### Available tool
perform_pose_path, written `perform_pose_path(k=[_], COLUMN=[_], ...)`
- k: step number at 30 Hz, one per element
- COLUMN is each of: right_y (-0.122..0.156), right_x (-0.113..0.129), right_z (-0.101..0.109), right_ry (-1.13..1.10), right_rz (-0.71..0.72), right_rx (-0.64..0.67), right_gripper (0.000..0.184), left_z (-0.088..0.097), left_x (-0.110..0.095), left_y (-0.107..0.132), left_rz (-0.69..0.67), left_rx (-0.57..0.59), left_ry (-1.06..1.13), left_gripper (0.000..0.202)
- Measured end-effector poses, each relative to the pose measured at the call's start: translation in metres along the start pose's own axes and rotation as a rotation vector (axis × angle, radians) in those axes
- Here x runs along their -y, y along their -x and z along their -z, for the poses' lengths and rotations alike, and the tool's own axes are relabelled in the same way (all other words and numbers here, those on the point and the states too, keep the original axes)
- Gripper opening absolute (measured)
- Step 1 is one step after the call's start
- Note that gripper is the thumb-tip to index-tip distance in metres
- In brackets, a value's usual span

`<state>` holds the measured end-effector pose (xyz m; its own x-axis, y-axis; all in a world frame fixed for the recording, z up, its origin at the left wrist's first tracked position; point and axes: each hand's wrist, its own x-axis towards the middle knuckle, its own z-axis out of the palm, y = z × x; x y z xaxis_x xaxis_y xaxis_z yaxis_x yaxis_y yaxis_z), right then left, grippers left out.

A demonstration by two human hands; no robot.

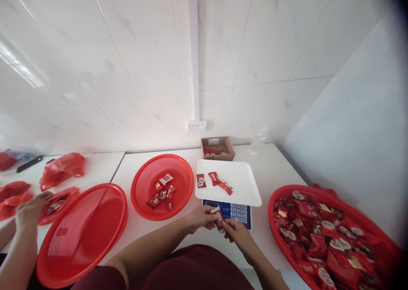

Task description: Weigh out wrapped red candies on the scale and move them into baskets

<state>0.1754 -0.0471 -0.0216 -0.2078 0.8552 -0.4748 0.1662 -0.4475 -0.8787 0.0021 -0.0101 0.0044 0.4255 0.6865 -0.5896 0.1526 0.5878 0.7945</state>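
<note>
My left hand [199,218] and my right hand [237,232] meet in front of the scale, both pinching a small red candy packet [218,219] between their fingertips. The white tray [242,183] of the blue-faced scale [234,212] lies just beyond them and carries three red packets [214,179]. On my right, a large red basket [277,196] is heaped with several red packets. A smaller red basket [149,171] to the left of the scale holds a few packets.
A big red basket [79,234] with nothing in it sits at the near left. Another person's hand [30,209] rests on red plastic bags [62,169] at the far left. A small cardboard box [218,149] stands by the tiled wall behind the scale.
</note>
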Motion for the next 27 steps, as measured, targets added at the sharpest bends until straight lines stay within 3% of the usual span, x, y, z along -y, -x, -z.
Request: perform_pose_path(k=[8, 13, 17, 21, 25, 27], right_y=[-0.018, -0.026, -0.022, -0.007, 0.009, 0.015], right_x=[0.006, 0.021, 0.011, -0.009, -0.033, -0.048], right_z=[0.009, 0.015, 0.025, 0.053, 0.089, 0.103], right_ry=[0.052, -0.125, 0.025, 0.234, 0.501, 0.625], right_rz=[-0.047, -0.045, -0.001, 0.157, 0.217, 0.200], right_rx=[-0.112, -0.117, -0.222, -0.477, -0.752, -0.815], right_gripper=[0.035, 0.056, 0.054, 0.046, 0.054, 0.062], left_z=[0.006, 0.021, 0.031, 0.037, 0.042, 0.043], left_x=[0.003, -0.002, -0.010, -0.019, -0.027, -0.031], left_y=[0.000, -0.004, -0.010, -0.020, -0.038, -0.048], left_rz=[0.107, 0.014, -0.155, -0.405, -0.371, -0.320], left_rx=[-0.108, -0.168, -0.306, -0.391, -0.396, -0.387], left_ry=[0.054, -0.071, -0.465, -0.911, -1.134, -1.199], left_gripper=[0.053, 0.036, 0.032, 0.053, 0.071, 0.073])
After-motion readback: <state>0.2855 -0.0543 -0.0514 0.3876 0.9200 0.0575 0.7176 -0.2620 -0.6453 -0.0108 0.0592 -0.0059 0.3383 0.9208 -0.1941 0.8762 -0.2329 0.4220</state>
